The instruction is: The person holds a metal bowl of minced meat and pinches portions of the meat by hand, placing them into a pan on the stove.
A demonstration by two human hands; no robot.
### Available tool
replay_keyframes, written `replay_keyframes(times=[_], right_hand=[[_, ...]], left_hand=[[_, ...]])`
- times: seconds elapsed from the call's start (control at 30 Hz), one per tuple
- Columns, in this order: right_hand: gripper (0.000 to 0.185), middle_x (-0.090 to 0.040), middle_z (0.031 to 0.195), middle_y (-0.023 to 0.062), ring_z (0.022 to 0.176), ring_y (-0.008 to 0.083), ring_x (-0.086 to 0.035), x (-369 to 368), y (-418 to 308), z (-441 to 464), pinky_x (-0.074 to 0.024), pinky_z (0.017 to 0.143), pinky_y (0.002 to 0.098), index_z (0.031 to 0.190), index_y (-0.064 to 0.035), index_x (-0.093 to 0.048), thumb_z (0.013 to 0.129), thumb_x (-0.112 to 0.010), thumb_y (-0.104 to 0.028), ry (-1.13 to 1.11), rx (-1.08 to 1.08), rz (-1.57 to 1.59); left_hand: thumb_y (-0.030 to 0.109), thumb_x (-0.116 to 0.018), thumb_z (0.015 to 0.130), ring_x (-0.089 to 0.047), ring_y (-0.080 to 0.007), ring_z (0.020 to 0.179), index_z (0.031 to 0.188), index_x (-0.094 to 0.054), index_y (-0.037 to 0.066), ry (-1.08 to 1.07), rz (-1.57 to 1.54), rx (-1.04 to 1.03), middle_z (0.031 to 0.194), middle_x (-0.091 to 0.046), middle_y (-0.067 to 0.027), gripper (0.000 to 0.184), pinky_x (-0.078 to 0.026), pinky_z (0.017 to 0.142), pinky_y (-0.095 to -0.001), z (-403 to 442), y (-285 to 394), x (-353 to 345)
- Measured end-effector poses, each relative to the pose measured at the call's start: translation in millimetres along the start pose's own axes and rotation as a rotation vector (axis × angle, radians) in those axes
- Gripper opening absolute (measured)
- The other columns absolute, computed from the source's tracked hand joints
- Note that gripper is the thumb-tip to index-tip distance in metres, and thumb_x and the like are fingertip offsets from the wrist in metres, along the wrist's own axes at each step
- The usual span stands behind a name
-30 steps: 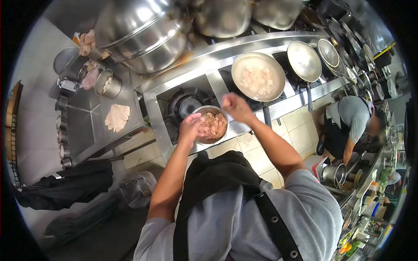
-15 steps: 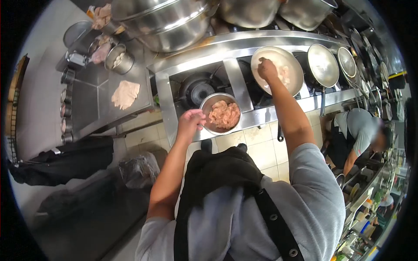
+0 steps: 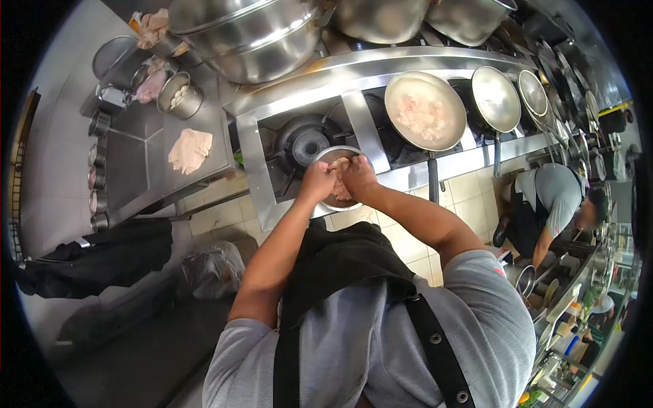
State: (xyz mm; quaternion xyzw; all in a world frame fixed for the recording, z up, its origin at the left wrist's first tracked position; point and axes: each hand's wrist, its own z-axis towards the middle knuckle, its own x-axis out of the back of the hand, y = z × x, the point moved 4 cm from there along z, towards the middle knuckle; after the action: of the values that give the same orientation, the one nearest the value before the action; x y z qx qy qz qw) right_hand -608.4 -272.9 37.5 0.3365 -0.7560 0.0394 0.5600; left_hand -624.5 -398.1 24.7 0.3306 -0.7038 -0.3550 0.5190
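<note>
A round steel bowl (image 3: pixel 339 149) of pinkish raw meat (image 3: pixel 341 193) rests at the front edge of the stove, by the left burner. Over its left side is my left hand (image 3: pixel 317 182), fingers curled in at the meat. From the right, my right hand (image 3: pixel 358 178) reaches into the same bowl, its fingers closed on the meat close to my left fingers. My hands partly hide the meat and the rim. To the right, a frying pan (image 3: pixel 449 138) on the stove holds several pale pink meat pieces (image 3: pixel 420 117) in cloudy liquid.
Another pan (image 3: pixel 496 100) and a strainer (image 3: pixel 532 93) sit farther right. Large steel pots (image 3: pixel 272 61) line the back. On the left counter (image 3: pixel 197 129) lie a flat pale piece of meat (image 3: pixel 190 150) and a steel pot (image 3: pixel 191 104). A co-worker (image 3: pixel 552 197) bends at the right.
My right hand has left the frying pan and come down into the bowl. The left hand has shifted right over the bowl to the meat. The pan's meat pieces now look more spread.
</note>
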Motion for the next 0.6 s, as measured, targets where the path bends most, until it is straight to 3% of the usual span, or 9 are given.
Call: replay_keyframes(times=[0.03,0.1,0.17,0.3,0.4,0.47,0.6], right_hand=[[0.046,-0.061,0.108,0.0063,0.106,0.0230,-0.052,8,3,-3,-0.0339,0.087,0.0368,0.115,-0.0015,-0.055,0.080,-0.060,-0.031,-0.016,0.063,0.007],[0.043,-0.062,0.109,0.0082,0.108,0.0246,-0.053,12,9,-6,-0.0341,0.091,0.0367,0.115,-0.0013,-0.055,0.080,-0.060,-0.027,-0.028,0.092,0.063],[0.043,-0.064,0.107,0.0101,0.105,0.0245,-0.057,1,13,0,-0.0342,0.093,0.0368,0.112,-0.0031,-0.057,0.078,-0.063,-0.028,-0.008,0.095,0.131],[0.047,-0.067,0.099,0.0133,0.097,0.0260,-0.063,25,35,-6,-0.0399,0.089,0.0374,0.113,-0.0027,-0.057,0.075,-0.065,-0.029,-0.088,0.049,0.343],[0.046,-0.068,0.092,0.0158,0.086,0.0289,-0.066,26,45,-3,-0.0475,0.078,0.0386,0.105,-0.0013,-0.061,0.072,-0.066,-0.033,-0.063,0.013,0.526],[0.043,-0.067,0.091,0.0192,0.082,0.0329,-0.066,39,52,-9,-0.0511,0.070,0.0395,0.093,0.0011,-0.064,0.072,-0.067,-0.036,-0.062,-0.025,0.648],[0.036,-0.068,0.088,0.0171,0.080,0.0288,-0.067,41,57,-6,-0.0521,0.069,0.0370,0.081,0.0031,-0.065,0.072,-0.069,-0.031,0.029,-0.023,0.799]], left_hand=[[0.017,-0.061,0.077,-0.065,-0.0293,0.087,0.100,-0.062,-0.002,-0.095,0.159,0.050,0.092,-0.067,-0.0184,0.030,-0.050,0.077,-0.0364,-1,4,0],[0.018,-0.061,0.077,-0.065,-0.0311,0.087,0.096,-0.063,-0.002,-0.093,0.161,0.057,0.094,-0.066,-0.0194,0.028,-0.050,0.076,-0.0368,-7,5,-6],[0.010,-0.066,0.074,-0.062,-0.0206,0.086,0.105,-0.059,-0.004,-0.033,0.015,0.034,0.100,-0.066,-0.0139,0.035,-0.048,0.076,-0.0311,-8,-12,-15],[0.006,-0.066,0.072,-0.061,-0.0177,0.087,0.105,-0.058,-0.002,-0.171,-0.113,-0.007,0.099,-0.064,-0.0091,0.035,-0.047,0.075,-0.0293,-19,1,-23],[0.000,-0.064,0.071,-0.058,-0.0152,0.088,0.106,-0.056,0.000,-0.307,-0.302,0.072,0.097,-0.062,-0.0057,0.036,-0.046,0.076,-0.0280,-25,10,-29],[0.002,-0.058,0.073,-0.059,-0.0140,0.080,0.095,-0.059,0.000,-0.257,-0.326,0.071,0.082,-0.061,-0.0068,0.023,-0.047,0.068,-0.0275,-28,21,-23],[0.006,-0.054,0.079,-0.058,-0.0165,0.092,0.109,-0.055,0.003,-0.287,-0.397,0.192,0.098,-0.061,-0.0061,0.030,-0.047,0.078,-0.0303,-18,-2,-27]])
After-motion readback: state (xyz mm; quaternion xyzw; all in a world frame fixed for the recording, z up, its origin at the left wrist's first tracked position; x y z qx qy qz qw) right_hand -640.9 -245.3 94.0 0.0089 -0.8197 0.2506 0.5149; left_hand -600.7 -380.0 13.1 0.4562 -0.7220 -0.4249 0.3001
